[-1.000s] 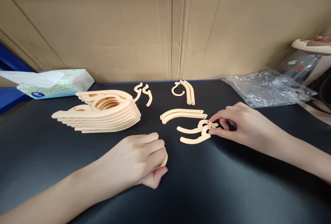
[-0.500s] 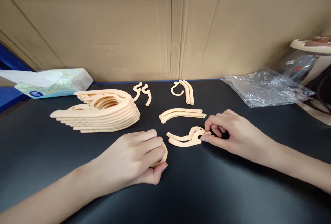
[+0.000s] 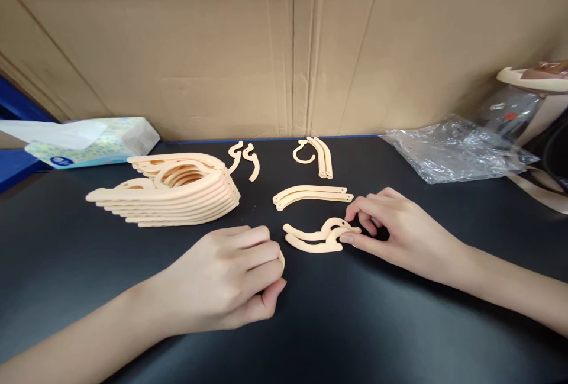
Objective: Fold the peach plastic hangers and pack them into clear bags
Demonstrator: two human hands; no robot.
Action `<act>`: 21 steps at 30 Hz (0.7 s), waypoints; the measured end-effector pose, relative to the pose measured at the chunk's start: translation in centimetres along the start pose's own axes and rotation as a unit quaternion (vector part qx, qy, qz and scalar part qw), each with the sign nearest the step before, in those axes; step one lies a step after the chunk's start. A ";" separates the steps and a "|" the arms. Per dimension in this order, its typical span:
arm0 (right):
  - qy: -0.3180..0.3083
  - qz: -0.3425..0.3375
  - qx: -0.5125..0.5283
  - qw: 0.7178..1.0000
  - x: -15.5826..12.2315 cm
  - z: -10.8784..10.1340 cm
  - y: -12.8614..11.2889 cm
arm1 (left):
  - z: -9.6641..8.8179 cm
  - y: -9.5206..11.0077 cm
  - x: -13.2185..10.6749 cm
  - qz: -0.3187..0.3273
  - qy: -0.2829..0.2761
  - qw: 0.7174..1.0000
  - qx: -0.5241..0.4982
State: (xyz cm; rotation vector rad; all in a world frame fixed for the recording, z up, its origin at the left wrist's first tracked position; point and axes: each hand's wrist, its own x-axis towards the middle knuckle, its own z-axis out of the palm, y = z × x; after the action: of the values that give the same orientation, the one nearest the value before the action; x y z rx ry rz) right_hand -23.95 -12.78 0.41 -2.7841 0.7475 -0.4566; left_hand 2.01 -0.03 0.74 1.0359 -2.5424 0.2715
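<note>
My left hand [image 3: 242, 274] is closed around a cream hanger hook [image 3: 281, 261]; only a sliver of its curved edge shows past the fingers. Across from it, my right hand [image 3: 384, 224] pinches the right end of two curved hanger pieces [image 3: 313, 247], which lie side by side on the black table. Thumb and index finger touch these pieces near their holes. Just behind them rest two slim hanger arms [image 3: 313, 194], one against the other. A stack of folded hangers [image 3: 186, 206] stands to the left, beyond my left hand.
Two small curved pieces [image 3: 252, 162] lie at the back, with a loose hook [image 3: 303, 156] and more slim arms [image 3: 326, 159] to their right. A tissue pack [image 3: 93, 141] sits back left. Clear plastic wrap [image 3: 457, 150] lies back right. A cardboard wall [image 3: 222, 47] closes off the far side.
The two curved pieces have shifted slightly left with my right fingers, and they spread a little apart. My left hand has turned slightly, hiding more of the hook.
</note>
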 end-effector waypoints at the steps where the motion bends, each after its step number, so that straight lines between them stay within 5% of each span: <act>1: -0.001 -0.002 0.004 1.000 0.0 0.0 0.0 | 0.0 0.0 0.0 -0.002 -0.005 1.000 0.000; 14: -0.006 -0.030 0.052 0.998 0.1 0.3 -0.3 | 0.1 0.0 -0.2 0.049 0.018 0.995 0.083; 21: -0.017 -0.031 0.057 0.998 0.1 0.3 -0.2 | 0.5 -0.5 -0.6 0.013 0.040 0.993 0.110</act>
State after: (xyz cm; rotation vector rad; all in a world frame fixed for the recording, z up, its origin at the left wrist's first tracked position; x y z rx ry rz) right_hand -23.65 -12.62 0.24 -2.7079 0.6106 -0.4471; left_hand 2.56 -0.15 0.04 1.0487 -2.4962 0.6003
